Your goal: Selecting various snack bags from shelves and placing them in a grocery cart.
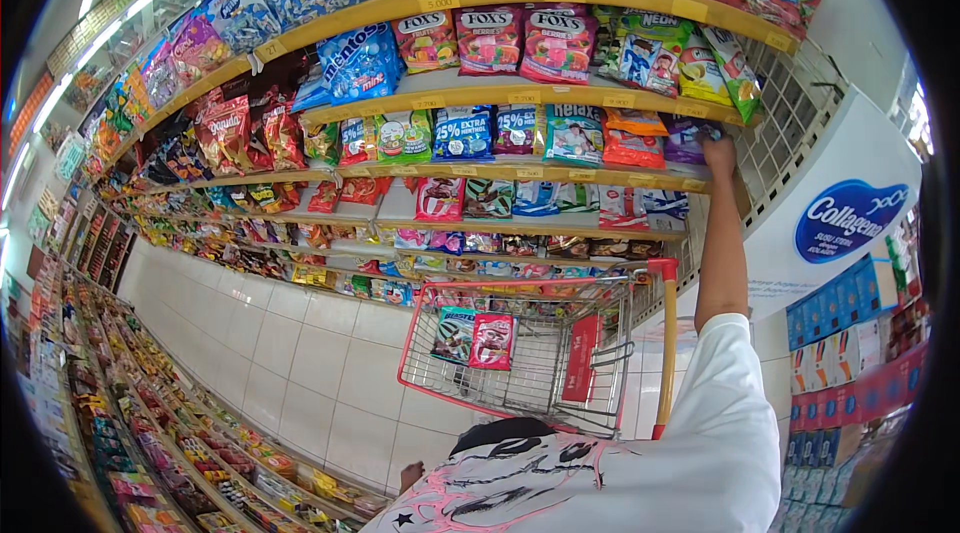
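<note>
My right arm stretches up to the right end of a middle shelf. There my right hand (718,155) is closed at the right edge of a purple candy bag (686,139), which stands on the shelf. Orange-red candy bags (634,141) sit just left of it. Only a small part of my left hand (411,476) shows beside my shirt, low in the view, and its fingers cannot be made out. In the shopping cart (540,395) in front of me lie a teal-and-brown candy bag (455,335) and a pink candy bag (492,341).
Long yellow-edged shelves (560,96) full of candy bags curve across the front. A white metal grid (775,123) and a white sign board (840,213) close off the right end. More stocked shelves (170,423) run along the left, beyond the tiled floor (300,353).
</note>
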Demonstrator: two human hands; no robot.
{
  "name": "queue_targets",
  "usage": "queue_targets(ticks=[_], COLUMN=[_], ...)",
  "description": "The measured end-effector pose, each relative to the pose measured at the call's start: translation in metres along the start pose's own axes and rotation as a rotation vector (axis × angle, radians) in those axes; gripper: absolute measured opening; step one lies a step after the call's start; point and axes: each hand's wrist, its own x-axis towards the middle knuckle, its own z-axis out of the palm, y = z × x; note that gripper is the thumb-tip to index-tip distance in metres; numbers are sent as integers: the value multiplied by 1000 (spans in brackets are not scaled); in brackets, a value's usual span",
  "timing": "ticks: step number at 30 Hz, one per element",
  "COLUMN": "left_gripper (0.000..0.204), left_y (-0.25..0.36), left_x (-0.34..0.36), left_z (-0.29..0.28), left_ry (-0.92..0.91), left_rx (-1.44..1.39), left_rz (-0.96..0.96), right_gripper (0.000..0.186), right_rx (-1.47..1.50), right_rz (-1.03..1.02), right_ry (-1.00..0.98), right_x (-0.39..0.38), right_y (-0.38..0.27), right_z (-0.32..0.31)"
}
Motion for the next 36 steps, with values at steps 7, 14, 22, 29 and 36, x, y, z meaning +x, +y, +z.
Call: queue_targets(ticks=[7, 14, 22, 29, 36], left_gripper=[34, 38, 38, 32, 21], left_y=[100, 255, 398, 442, 422], left_x=[17, -27, -139, -183, -161], left_z=[-13, 7, 35, 22, -18], left_ry=[7, -205, -684, -886, -836], left_rx=[-243, -334, -259, -406, -399], left_rz=[176, 606, 881, 970, 957], right_gripper=[37, 35, 38, 38, 34], right_rx=[663, 1272, 1243, 1233, 1285], right_rz=[251, 154, 232, 234, 389], right_ry=[-107, -259, -422, -615, -648], right_x=[-64, -207, -344, -450, -505], right_y=[-4, -30, -76, -134, -136], right_z=[-58, -81, -98, -101, -89])
